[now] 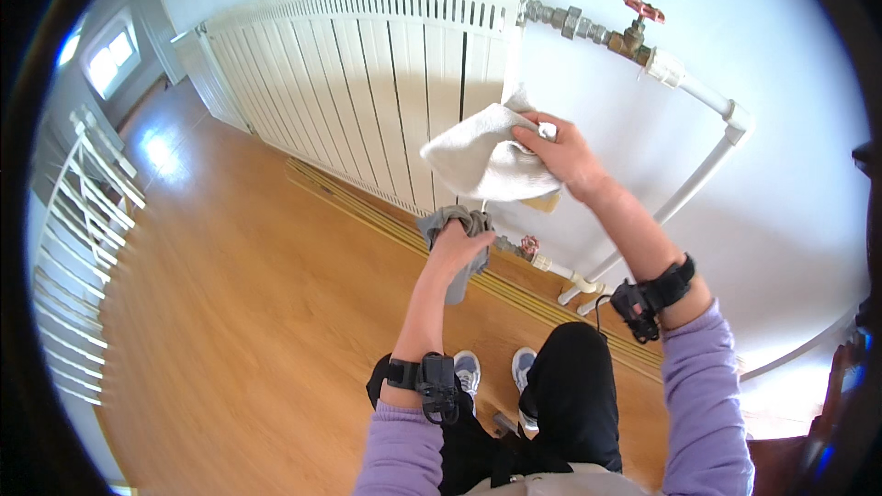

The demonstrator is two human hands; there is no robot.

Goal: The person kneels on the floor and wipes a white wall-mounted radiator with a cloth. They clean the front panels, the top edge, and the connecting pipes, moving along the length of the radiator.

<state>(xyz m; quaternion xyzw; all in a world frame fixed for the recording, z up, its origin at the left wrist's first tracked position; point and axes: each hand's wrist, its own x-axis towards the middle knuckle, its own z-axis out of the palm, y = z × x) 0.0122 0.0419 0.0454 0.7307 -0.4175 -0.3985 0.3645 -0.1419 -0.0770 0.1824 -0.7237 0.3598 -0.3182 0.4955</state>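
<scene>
A white cloth hangs spread from my right hand, its upper edge pinched between thumb and fingers. It is in front of the right end of a white panel radiator. Lower and to the left, my left hand grips a bunched grey cloth, part of which dangles below the fingers. Beneath the white cloth a small yellowish piece shows; what it belongs to is hidden. Both forearms carry black strapped devices.
A valve with a red handle joins the radiator's top to a white pipe. A lower red-handled valve sits near the floor. Long yellow strips lie along the wall. White railings stand at the left on the wooden floor.
</scene>
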